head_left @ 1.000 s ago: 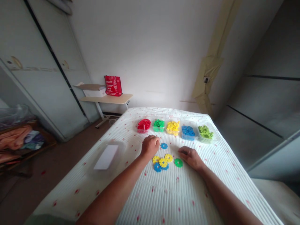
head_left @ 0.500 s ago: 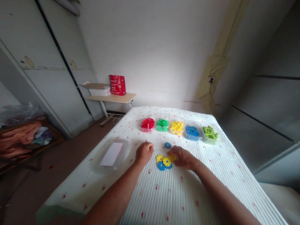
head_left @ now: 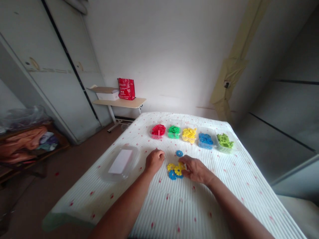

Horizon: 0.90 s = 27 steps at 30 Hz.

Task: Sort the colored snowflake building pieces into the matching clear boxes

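On the quilted cloth, yellow notched plastic discs [head_left: 170, 167] and blue notched discs [head_left: 172, 175] lie in a small overlapping cluster. My right hand [head_left: 195, 168] is at the cluster's right side, its thumb and fingers closed around the edge of a yellow disc [head_left: 181, 164] that is partly hidden by the fingers. Just beyond the cluster lies a single blue disc [head_left: 179, 153]. To the left, my left hand [head_left: 155, 161] rests on the cloth with its fingers curled in, apart from the discs; nothing shows in it.
Across the far part of the table stand clear tubs of red pieces [head_left: 158, 130], green pieces [head_left: 173, 130], yellow pieces [head_left: 189, 134], blue pieces [head_left: 205, 139] and light green pieces [head_left: 225, 141]. A clear plastic lid [head_left: 133, 159] with a white rectangle lies at the left.
My right hand has brought the yellow disc slightly left, over the cluster. My left hand stays in place. The whole view has shifted a little.
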### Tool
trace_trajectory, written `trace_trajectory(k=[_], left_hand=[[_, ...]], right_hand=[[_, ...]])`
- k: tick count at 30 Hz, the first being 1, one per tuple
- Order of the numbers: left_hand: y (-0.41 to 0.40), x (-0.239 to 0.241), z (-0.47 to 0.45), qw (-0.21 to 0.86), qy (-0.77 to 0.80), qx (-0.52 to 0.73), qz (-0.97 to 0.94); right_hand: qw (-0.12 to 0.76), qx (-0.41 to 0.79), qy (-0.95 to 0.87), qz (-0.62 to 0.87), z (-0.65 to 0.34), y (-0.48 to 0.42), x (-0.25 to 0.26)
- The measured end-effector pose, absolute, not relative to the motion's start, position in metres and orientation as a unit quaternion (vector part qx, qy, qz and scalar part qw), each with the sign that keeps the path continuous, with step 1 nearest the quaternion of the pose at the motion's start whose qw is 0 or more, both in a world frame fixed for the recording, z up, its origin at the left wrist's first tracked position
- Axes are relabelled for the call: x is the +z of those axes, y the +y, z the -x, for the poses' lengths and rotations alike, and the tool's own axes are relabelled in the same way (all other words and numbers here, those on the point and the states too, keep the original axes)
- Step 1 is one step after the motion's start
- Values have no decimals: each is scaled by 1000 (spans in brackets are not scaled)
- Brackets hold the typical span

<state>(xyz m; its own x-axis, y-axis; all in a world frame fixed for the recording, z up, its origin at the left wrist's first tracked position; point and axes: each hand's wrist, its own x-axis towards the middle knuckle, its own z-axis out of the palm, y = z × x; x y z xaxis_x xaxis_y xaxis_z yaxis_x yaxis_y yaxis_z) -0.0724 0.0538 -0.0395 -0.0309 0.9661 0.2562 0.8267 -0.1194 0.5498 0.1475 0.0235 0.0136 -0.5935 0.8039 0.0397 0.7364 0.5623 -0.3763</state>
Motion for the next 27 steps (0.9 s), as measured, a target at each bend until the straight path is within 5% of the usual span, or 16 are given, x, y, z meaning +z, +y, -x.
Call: trace_trajectory(k=[11, 27], left_hand=[[55, -43, 74, 118, 648, 305, -688], [54, -42, 73, 123, 641, 311, -691]], right_hand=[[19, 150, -910, 386, -135, 27, 6], [122, 122, -891, 419, -146, 27, 16]])
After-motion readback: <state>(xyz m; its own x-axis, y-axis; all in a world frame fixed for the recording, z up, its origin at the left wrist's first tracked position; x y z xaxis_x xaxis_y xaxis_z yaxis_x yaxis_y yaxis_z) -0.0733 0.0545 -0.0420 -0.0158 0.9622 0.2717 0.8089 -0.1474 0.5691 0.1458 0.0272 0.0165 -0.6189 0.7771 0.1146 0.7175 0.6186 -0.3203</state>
